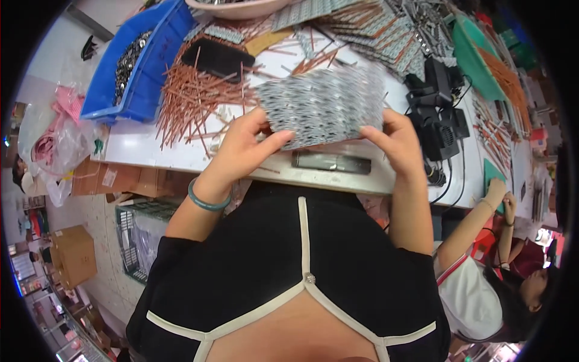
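A silvery-grey panel (329, 105), its surface covered in rows of small shiny pieces and partly blurred, is held up over the table's front part. My left hand (250, 142) grips its left lower corner, thumb on the face and fingers behind. At the right lower corner my right hand (395, 140) pinches it the same way. Just under the panel, near the table edge, lies a dark, flat oblong object (332, 163). Left of the panel is a loose heap of thin reddish-brown strips (196, 99), with a black phone-like slab (218, 59) on top.
A blue bin (160, 54) of small dark metal parts stands at the left. Similar panels (386, 45) are stacked at the back. Black devices with cables (435, 99) sit at the right, near a green basin (473, 63). A co-worker's hands (500, 196) are farther right.
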Motion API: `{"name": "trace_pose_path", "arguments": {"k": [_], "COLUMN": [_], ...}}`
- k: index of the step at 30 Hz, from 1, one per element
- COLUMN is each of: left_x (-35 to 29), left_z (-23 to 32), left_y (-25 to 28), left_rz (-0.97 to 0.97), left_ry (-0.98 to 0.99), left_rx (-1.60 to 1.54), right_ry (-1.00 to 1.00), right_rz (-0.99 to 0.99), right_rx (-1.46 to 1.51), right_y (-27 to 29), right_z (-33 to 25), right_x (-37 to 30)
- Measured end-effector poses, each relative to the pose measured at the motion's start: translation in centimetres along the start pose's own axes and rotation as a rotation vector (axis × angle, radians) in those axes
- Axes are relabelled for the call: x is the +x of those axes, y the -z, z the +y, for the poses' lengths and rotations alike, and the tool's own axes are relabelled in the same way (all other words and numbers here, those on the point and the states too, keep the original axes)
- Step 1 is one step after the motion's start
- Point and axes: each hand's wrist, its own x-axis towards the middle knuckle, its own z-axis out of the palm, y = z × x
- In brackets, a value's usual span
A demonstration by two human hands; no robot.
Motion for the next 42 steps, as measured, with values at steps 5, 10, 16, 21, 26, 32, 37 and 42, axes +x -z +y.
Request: {"name": "trace_pose_path", "arguments": {"k": [5,10,16,21,26,32,37,42], "left_x": [-0.6,-0.5,-0.2,0.0,1.0,0.4,1.9,4.8], "left_z": [-1.8,-2.2,-2.1,-2.8,-3.5,-1.0,1.5,1.3], "left_y": [-1.3,-2.0,-2.9,-3.2,-3.5,-3.4,-4.3,-2.7], "left_rz": [-0.101,-0.069,-0.048,-0.052,0.014,0.011,0.098,0.051], "left_ry": [-0.183,-0.223,-0.297,0.107,0.063,0.039,0.017,0.021], "left_rx": [0.324,0.378,0.374,0.116,0.082,0.064,-0.211,-0.324], "right_ry": [-0.031,0.061,0.192,0.091,-0.038,0.215,0.156,-0.012], "right_rz": [-0.046,0.037,0.051,0.015,-0.106,0.015,0.115,0.052], "right_rx": [-0.462,-0.474,-0.592,-0.54,-0.332,-0.5,-0.288,-0.011], "right_y": [1.2,0.3,1.1,1.9,2.0,2.3,1.6,1.4], "right_z": [0.2,0.8,1.6,2.9,2.3,3.0,1.3,-2.1], "right_x": [-3.5,-4.5,-5.1,-4.9,-3.4,-4.5,-3.5,0.6]}}
